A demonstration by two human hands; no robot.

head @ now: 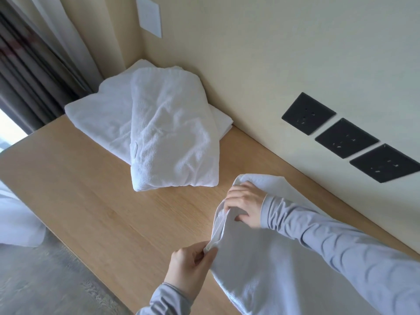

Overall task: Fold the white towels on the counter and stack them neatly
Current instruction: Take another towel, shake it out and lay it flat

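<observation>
A white towel lies spread over the near right part of the wooden counter. My left hand pinches its near corner between thumb and fingers. My right hand grips the far part of the same left edge, fingers curled into the cloth. Further back, in the corner, a loosely folded white towel lies on top of another folded white towel. Both arms wear grey-blue sleeves.
A cream wall runs along the counter's right side with three black socket plates. Grey curtains hang at the far left. Beyond the counter's left edge are grey floor and a white cloth.
</observation>
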